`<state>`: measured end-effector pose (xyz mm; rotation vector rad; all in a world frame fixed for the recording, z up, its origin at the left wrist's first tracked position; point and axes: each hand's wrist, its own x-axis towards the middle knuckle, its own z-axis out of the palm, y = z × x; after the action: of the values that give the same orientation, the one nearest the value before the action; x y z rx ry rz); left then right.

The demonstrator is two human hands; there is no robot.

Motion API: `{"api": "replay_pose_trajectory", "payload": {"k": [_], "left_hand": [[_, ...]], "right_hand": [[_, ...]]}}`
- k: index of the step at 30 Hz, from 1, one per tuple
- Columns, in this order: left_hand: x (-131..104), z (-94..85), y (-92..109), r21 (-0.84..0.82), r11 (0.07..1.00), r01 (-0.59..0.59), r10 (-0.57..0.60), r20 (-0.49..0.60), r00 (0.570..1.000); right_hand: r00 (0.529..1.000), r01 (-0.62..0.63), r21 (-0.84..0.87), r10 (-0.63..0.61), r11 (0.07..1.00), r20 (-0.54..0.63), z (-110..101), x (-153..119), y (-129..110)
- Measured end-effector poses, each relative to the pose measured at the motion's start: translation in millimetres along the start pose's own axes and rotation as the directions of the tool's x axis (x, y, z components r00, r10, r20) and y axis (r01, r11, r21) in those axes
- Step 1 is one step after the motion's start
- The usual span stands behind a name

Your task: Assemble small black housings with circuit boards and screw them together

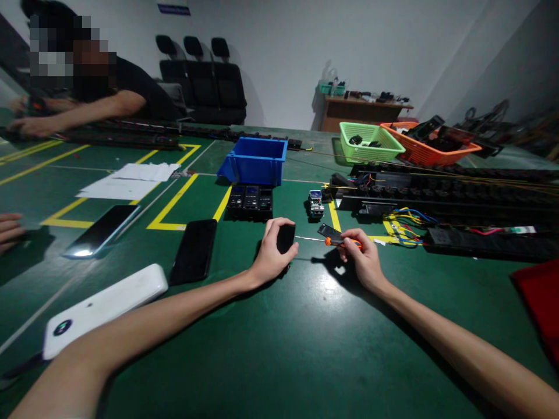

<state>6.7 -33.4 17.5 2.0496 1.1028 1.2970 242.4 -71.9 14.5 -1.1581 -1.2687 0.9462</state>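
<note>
My left hand [274,250] is closed round a small black box [286,237], holding it on edge at the table. In my right hand [361,253] is a screwdriver [334,241] with an orange and black handle. Its thin shaft points left, and the tip is at the right side of the box; I cannot tell whether it touches. A flat black piece [328,229] shows just behind the handle; whether my fingers touch it is unclear. Beyond my hands stand a small module with an exposed circuit board [316,205] and several black units with small screens [250,202].
A blue bin [257,162], a green basket [370,144] and an orange basket [430,148] stand farther back. Black rails [406,189] with loose wires lie right. Two phones [194,250], a white device [105,308] and papers [128,179] lie left. A co-worker [109,93] leans over the table.
</note>
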Motion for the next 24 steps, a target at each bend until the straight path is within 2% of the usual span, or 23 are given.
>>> {"api": "replay_pose_trajectory", "payload": {"k": [9,16,24], "left_hand": [[-0.2,-0.1,-0.1,-0.004,1.000,0.000,0.000,0.005,1.000],[0.1,-0.7,1.4,-0.007,1.000,0.013,-0.013,0.011,1.000],[0.0,-0.7,0.8,-0.012,1.000,0.024,-0.024,0.014,1.000]], "right_hand": [[0.999,-0.035,-0.072,0.034,0.997,-0.013,0.8,1.0,1.1],[0.998,0.024,-0.090,-0.029,0.996,-0.054,1.5,-2.1,-4.9],[0.989,0.096,-0.104,-0.107,0.990,-0.103,1.0,-3.9,-0.8]]}}
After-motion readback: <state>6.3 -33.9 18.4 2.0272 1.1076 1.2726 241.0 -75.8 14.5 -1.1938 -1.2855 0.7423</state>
